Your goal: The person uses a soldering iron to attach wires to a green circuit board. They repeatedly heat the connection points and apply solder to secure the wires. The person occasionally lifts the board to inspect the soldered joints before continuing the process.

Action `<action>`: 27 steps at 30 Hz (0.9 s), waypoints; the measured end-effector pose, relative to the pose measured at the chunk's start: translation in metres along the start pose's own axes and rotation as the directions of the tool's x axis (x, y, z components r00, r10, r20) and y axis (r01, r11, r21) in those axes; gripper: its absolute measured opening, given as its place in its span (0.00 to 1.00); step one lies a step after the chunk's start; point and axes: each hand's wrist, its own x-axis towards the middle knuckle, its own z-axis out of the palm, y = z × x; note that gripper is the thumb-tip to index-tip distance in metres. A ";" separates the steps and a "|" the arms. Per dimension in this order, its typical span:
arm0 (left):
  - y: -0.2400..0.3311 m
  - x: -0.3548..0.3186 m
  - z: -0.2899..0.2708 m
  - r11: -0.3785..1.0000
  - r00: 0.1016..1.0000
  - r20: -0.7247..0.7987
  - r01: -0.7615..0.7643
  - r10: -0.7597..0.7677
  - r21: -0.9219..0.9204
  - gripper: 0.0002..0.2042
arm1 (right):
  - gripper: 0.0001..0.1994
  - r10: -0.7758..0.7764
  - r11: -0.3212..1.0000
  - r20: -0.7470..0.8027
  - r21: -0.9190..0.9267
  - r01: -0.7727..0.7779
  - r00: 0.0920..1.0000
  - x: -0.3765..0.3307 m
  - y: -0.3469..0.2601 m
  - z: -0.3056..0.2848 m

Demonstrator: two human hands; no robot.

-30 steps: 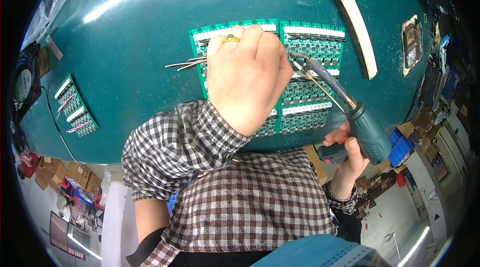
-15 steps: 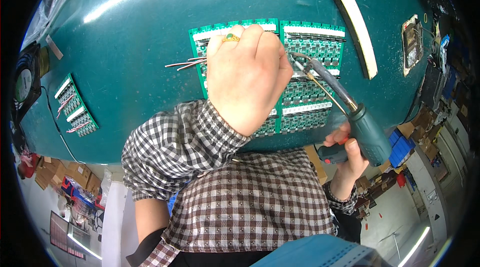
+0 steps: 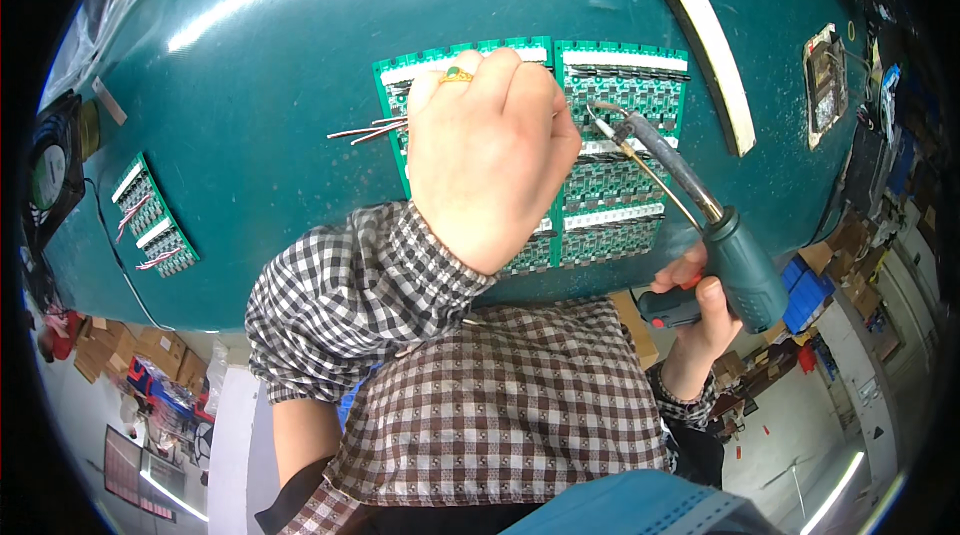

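At the far left of the teal bench [image 3: 250, 135], a small green circuit strip [image 3: 152, 218] lies apart from the work, with a black fan [image 3: 50, 170] beyond it at the edge. Nearer the middle, the left hand [image 3: 490, 160], a gold ring [image 3: 455, 76] on one finger, is closed in a fist over the left half of the green circuit board panel [image 3: 620, 135], pinching thin red-sheathed wire leads [image 3: 365, 130] that jut out to its left. To the right, the right hand [image 3: 700, 310] is clamped round the grip of a teal soldering gun [image 3: 735, 260], whose tip [image 3: 597, 111] touches the panel's right half just beside the left knuckles. Compared with half a second ago, neither hand nor tool has shifted: the tip is dwelling on one joint. A pale bar [image 3: 700, 35] lies further right.
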 end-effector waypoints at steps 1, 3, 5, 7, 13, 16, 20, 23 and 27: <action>0.000 0.000 0.000 1.000 1.000 0.002 0.003 -0.003 0.006 0.08 | 0.24 -0.001 1.000 -0.001 0.010 0.001 1.000 0.001 0.000 0.000; 0.000 0.000 -0.001 1.000 1.000 0.008 0.010 -0.010 0.009 0.08 | 0.23 0.009 1.000 -0.013 0.026 -0.009 1.000 0.002 0.001 0.000; 0.002 0.001 -0.001 1.000 1.000 0.020 0.007 -0.007 0.007 0.08 | 0.23 0.032 0.999 -0.050 0.041 -0.030 0.998 0.001 0.000 -0.001; 0.003 0.002 -0.002 1.000 1.000 0.030 0.010 -0.011 0.013 0.08 | 0.23 0.024 0.992 -0.067 0.122 -0.016 0.997 0.004 0.003 -0.004; 0.003 0.001 -0.004 1.000 0.999 0.040 -0.001 0.001 -0.007 0.08 | 0.23 0.018 0.969 -0.059 0.248 -0.003 0.998 0.012 0.012 -0.011; 0.004 0.003 -0.006 1.000 0.999 0.041 -0.015 0.015 -0.024 0.08 | 0.24 -0.007 0.974 0.009 0.225 0.005 1.000 0.011 0.019 -0.018; 0.004 0.006 -0.007 0.998 0.999 0.040 -0.032 0.035 -0.062 0.07 | 0.26 -0.036 0.973 0.023 0.228 0.029 0.999 0.011 0.021 -0.015; 0.005 0.006 -0.008 0.998 0.998 0.043 -0.035 0.037 -0.048 0.07 | 0.27 -0.074 0.980 0.074 0.189 0.059 0.995 0.009 0.021 -0.016; 0.007 0.005 -0.006 0.998 0.999 0.025 -0.034 0.035 -0.053 0.07 | 0.26 -0.023 0.984 0.070 0.180 0.010 0.997 0.009 0.020 -0.017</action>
